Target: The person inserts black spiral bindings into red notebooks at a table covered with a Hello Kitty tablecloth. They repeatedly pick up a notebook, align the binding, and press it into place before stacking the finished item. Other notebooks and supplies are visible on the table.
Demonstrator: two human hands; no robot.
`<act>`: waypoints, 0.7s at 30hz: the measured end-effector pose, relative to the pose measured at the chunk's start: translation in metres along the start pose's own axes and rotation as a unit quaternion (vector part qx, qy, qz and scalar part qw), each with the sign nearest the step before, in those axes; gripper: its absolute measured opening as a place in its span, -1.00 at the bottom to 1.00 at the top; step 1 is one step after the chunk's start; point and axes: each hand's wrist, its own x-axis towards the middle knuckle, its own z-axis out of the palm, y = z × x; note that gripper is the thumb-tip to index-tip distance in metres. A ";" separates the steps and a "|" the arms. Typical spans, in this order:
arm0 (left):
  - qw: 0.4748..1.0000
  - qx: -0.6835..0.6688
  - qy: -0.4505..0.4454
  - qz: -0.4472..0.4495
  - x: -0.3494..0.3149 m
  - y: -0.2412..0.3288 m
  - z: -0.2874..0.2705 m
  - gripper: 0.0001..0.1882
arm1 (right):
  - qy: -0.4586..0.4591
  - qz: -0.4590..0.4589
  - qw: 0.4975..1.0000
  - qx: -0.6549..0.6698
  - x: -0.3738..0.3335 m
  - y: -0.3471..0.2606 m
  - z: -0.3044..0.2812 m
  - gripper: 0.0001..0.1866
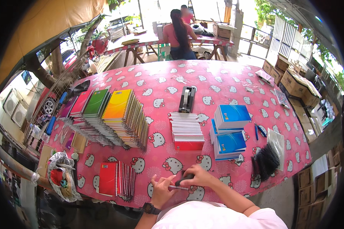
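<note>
Close to my body at the table's front edge, my left hand (162, 192) is closed on a thin notebook (179, 187), seen edge-on with a row of binding along it. My right hand (201, 176) is wrapped round a small black tool (185, 179) just above that binding; the tool's exact kind is hidden by the fingers. Left of my hands lie red spiral notebooks (109, 178), several of them leaning in a row. Beyond my hands sits a stack of unbound white-edged notebooks with a red cover (189, 145). A black tape dispenser (187, 99) stands behind it.
Tall stacks of yellow (119, 104), green (96, 102) and pink (81, 102) spiral notebooks stand at left. Blue-covered pads (232, 114), blue pens (260, 131) and black binding coils (264, 162) lie at right. A plastic-lined basket (61, 171) is near left. Two people sit at a far table.
</note>
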 end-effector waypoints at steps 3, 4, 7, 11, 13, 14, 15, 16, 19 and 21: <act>1.000 0.002 0.011 -0.007 -0.002 -0.008 0.002 -0.36 | 0.010 -0.049 0.991 0.124 0.007 0.008 -0.003 -0.47; 1.000 0.000 0.013 -0.014 -0.003 -0.009 0.002 -0.36 | -0.014 -0.046 0.993 0.106 0.010 0.004 -0.002 -0.47; 0.999 -0.005 -0.002 -0.034 0.000 -0.006 -0.003 -0.35 | -0.023 -0.005 1.000 -0.013 0.022 -0.001 0.003 -0.47; 0.996 0.006 0.087 -0.027 -0.004 -0.015 -0.015 -0.49 | -0.070 -0.025 0.980 0.184 0.025 -0.009 -0.007 -0.47; 0.993 -0.023 0.102 -0.061 -0.013 -0.035 -0.016 -0.57 | -0.083 -0.041 0.992 0.090 0.034 -0.015 -0.003 -0.47; 0.993 -0.017 0.097 -0.060 -0.012 -0.031 -0.018 -0.60 | -0.089 -0.046 0.994 0.045 0.033 -0.015 0.001 -0.47; 0.994 -0.011 0.093 -0.058 -0.008 -0.026 -0.021 -0.63 | 0.040 -0.060 0.997 -0.030 0.035 0.009 0.017 -0.47; 0.994 0.001 0.093 -0.064 -0.010 -0.024 -0.025 -0.66 | 0.029 0.033 0.996 -0.078 0.037 -0.009 0.008 -0.45; 0.979 -0.105 0.074 -0.158 -0.015 -0.028 -0.017 -0.69 | -0.042 -0.042 0.992 0.107 0.040 -0.014 0.001 -0.41; 0.977 -0.138 0.090 -0.137 -0.013 -0.030 -0.017 -0.70 | -0.042 -0.082 0.994 0.056 0.041 -0.015 0.009 -0.41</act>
